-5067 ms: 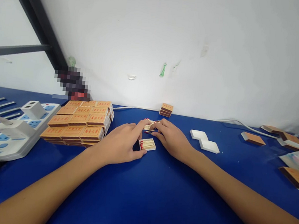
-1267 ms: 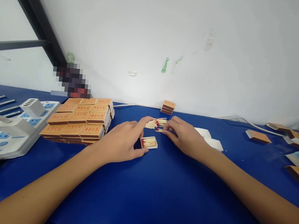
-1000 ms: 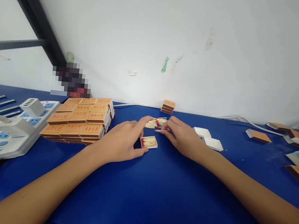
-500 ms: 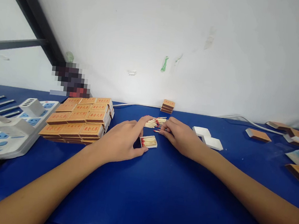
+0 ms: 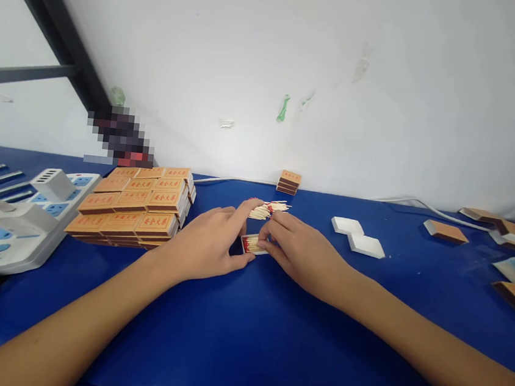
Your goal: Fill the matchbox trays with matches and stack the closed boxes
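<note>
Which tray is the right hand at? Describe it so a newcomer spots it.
On the blue table, go right from the big stack of orange matchboxes to the left hand. Beside it, partly hidden by the right hand, sits a small open white tray. Unlike the two white pieces farther right, it shows red-headed matches inside.

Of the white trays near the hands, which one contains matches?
The tray by the left hand: matches lie inside it, while two trays farther right show none.
</note>
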The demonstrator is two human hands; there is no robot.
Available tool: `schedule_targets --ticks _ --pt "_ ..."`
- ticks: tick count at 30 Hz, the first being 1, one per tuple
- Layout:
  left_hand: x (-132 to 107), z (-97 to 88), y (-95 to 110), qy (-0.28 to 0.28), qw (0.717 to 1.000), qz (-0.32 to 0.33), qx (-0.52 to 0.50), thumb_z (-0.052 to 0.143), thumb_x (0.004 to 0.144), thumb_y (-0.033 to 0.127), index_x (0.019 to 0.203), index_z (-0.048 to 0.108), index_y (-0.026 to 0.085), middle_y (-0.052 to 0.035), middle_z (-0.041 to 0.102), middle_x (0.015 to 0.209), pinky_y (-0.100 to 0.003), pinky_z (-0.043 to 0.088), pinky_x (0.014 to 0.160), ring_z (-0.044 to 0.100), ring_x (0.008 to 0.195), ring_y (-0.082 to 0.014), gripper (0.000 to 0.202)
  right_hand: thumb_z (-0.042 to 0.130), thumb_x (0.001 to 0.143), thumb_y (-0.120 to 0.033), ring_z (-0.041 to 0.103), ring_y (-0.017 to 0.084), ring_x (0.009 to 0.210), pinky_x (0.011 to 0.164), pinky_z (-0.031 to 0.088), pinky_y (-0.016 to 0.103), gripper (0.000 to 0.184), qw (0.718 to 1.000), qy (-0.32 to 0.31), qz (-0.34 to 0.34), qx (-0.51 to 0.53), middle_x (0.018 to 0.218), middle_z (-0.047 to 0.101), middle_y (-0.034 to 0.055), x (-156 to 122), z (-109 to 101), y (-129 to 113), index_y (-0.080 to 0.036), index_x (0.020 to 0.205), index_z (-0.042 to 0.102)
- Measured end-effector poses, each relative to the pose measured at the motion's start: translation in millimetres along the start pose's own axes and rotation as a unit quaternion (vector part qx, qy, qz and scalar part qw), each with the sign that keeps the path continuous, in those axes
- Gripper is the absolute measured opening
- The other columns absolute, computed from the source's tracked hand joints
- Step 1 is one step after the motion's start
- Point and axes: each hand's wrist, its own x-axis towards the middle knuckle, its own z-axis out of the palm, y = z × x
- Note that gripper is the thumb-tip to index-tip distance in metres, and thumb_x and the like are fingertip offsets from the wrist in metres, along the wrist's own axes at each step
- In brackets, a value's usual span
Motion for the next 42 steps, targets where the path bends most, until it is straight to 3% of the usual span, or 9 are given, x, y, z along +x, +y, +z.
schedule_targets --ticks 3,6,9,12,19,25,34,42 --pt "0.1 0.0 -0.3 0.003 1.000 0.005 -0.006 0.072 0.090 0.034 0.156 0.027 0.021 -0.0077 0.072 0.112 -0.042 0.053 0.094 0.067 0.111 -0.0308 0.081 0.054 0.102 -0.018 0.061 0.019 0.085 0.072 0.046 0.031 0.009 1.000 0.011 -0.004 0.012 0.101 0.063 0.0056 0.8 -4.7 10.0 -0.021 0.099 0.062" --pt "0.1 -0.1 0.4 0.004 1.000 0.005 -0.012 0.073 0.089 0.032 0.157 0.027 0.022 -0.0056 0.072 0.109 -0.041 0.052 0.094 0.067 0.109 -0.0295 0.083 0.057 0.102 -0.023 0.060 0.019 0.081 0.072 0.045 0.032 0.008 0.998 0.044 0.045 -0.009 0.099 0.061 0.0053 2.3 -9.0 31.7 -0.021 0.099 0.064" --pt "0.0 -0.3 1.0 -0.001 1.000 -0.003 -0.014 0.074 0.089 0.032 0.159 0.025 0.022 -0.0054 0.072 0.109 -0.043 0.053 0.094 0.066 0.108 -0.0293 0.085 0.061 0.100 -0.028 0.060 0.020 0.081 0.073 0.046 0.034 0.008 0.995 0.016 0.100 -0.017 0.100 0.060 0.0056 2.4 -6.8 52.6 -0.022 0.098 0.066" --pt "-0.3 -0.3 0.8 -0.004 1.000 -0.005 -0.017 0.073 0.089 0.033 0.159 0.024 0.022 -0.0056 0.072 0.109 -0.043 0.053 0.094 0.066 0.108 -0.0291 0.086 0.059 0.100 -0.027 0.061 0.020 0.082 0.075 0.047 0.035 0.010 0.994 -0.010 0.113 -0.004 0.101 0.060 0.0057 1.7 -1.5 63.0 -0.022 0.095 0.065" --pt "-0.8 -0.3 0.0 0.005 1.000 0.004 -0.017 0.073 0.089 0.033 0.157 0.026 0.024 -0.0044 0.072 0.108 -0.040 0.052 0.090 0.067 0.104 -0.0282 0.083 0.058 0.101 -0.030 0.060 0.021 0.083 0.073 0.046 0.034 0.010 0.993 0.020 0.114 -0.011 0.101 0.061 0.0070 5.0 1.4 60.6 -0.021 0.104 0.063" --pt "0.3 0.3 -1.3 0.002 1.000 0.005 -0.014 0.072 0.090 0.034 0.158 0.025 0.023 -0.0043 0.072 0.109 -0.040 0.052 0.092 0.066 0.108 -0.0287 0.084 0.051 0.103 -0.027 0.060 0.023 0.086 0.078 0.048 0.036 0.014 0.995 0.003 0.100 -0.020 0.102 0.061 0.0085 5.6 4.9 64.8 -0.021 0.093 0.059" --pt "-0.4 -0.9 0.4 0.005 1.000 0.010 -0.018 0.071 0.090 0.034 0.157 0.026 0.024 -0.0045 0.072 0.107 -0.039 0.051 0.091 0.067 0.104 -0.0283 0.082 0.044 0.107 -0.030 0.061 0.022 0.085 0.078 0.049 0.037 0.018 0.997 -0.006 0.068 -0.043 0.105 0.061 0.0090 3.2 -1.9 51.9 -0.021 0.098 0.057" --pt "-1.1 -1.3 1.1 0.000 1.000 0.003 -0.014 0.071 0.091 0.033 0.158 0.024 0.023 -0.0052 0.072 0.110 -0.041 0.051 0.092 0.067 0.108 -0.0287 0.083 0.047 0.107 -0.029 0.062 0.022 0.086 0.077 0.048 0.035 0.016 0.996 -0.031 0.082 -0.033 0.103 0.062 0.0075 0.1 3.2 61.6 -0.021 0.097 0.058"
